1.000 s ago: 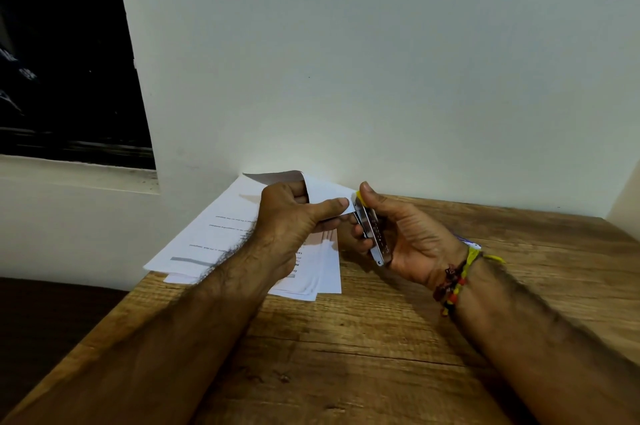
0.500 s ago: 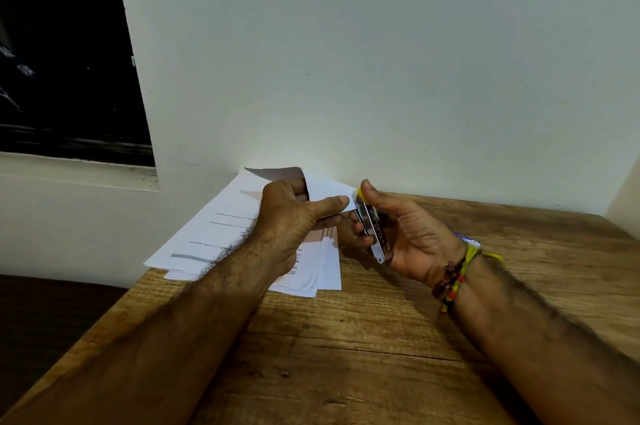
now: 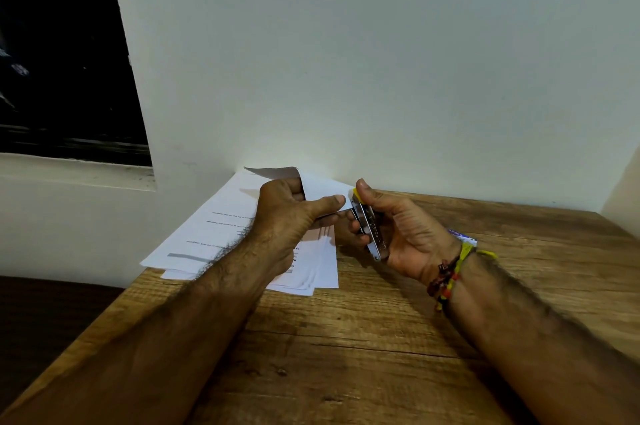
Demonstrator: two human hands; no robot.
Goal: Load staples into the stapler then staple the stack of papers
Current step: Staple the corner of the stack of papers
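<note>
A stack of white printed papers [image 3: 221, 230] lies at the far left corner of the wooden table [image 3: 381, 338], overhanging its left edge. My left hand [image 3: 294, 217] pinches the stack's lifted right corner between thumb and fingers. My right hand [image 3: 394, 230] grips a small silver stapler [image 3: 369, 229] with a yellow tip, thumb on top and fingers below. The stapler's mouth sits over the paper corner right beside my left thumb.
A white wall stands right behind the table. A dark window [image 3: 62, 50] with a white sill is at the left. A small blue and white thing [image 3: 462, 237] lies on the table behind my right wrist, mostly hidden. Bare wood stretches near and right.
Hardly anything has moved. Both hands hold their places, with the stapler staying on the paper corner.
</note>
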